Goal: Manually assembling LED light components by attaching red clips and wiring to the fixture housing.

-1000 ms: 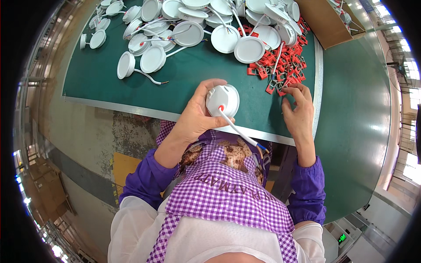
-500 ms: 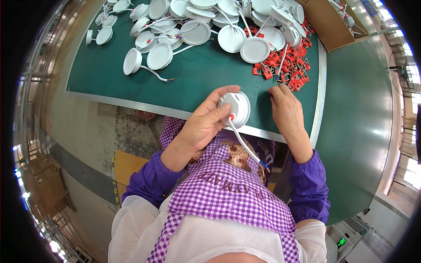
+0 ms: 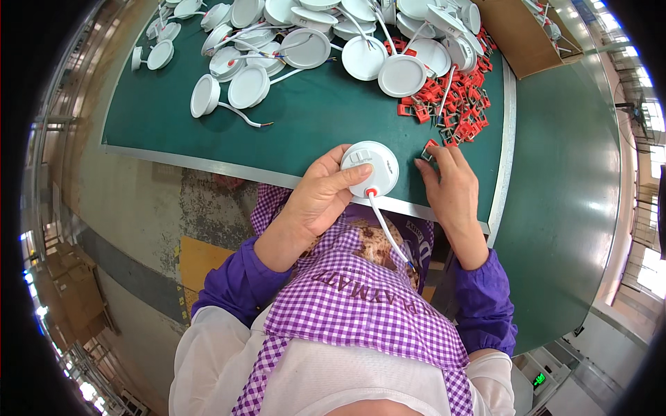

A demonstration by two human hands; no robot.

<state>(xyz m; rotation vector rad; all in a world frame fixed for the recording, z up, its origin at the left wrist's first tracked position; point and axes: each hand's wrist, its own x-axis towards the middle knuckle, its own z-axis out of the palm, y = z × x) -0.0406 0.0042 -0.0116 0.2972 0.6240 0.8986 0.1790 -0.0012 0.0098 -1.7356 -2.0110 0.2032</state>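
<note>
A round white downlight [image 3: 382,161] rests in my left hand [image 3: 313,197], its back turned up and my thumb pressed across it. From a red grommet at its near edge a white cable [image 3: 386,229] hangs down over my apron, its coloured wire ends bare. My right hand [image 3: 456,191] pinches a red clip [image 3: 429,148] with a metal spring between thumb and fingertips, just above the green tabletop. That clip is apart from the downlight. Right beyond the hand lies a heap of similar red clips [image 3: 463,104].
Many white downlights [image 3: 305,48] with cables are piled along the far side of the green table [image 3: 305,128]. An open cardboard box [image 3: 531,41] stands at the far right. A metal edge strip [image 3: 208,163] runs along the table's near side.
My right hand has drawn back slightly from the heap, and a red clip now shows in its fingers. My left hand has tilted the downlight so its back faces up more fully.
</note>
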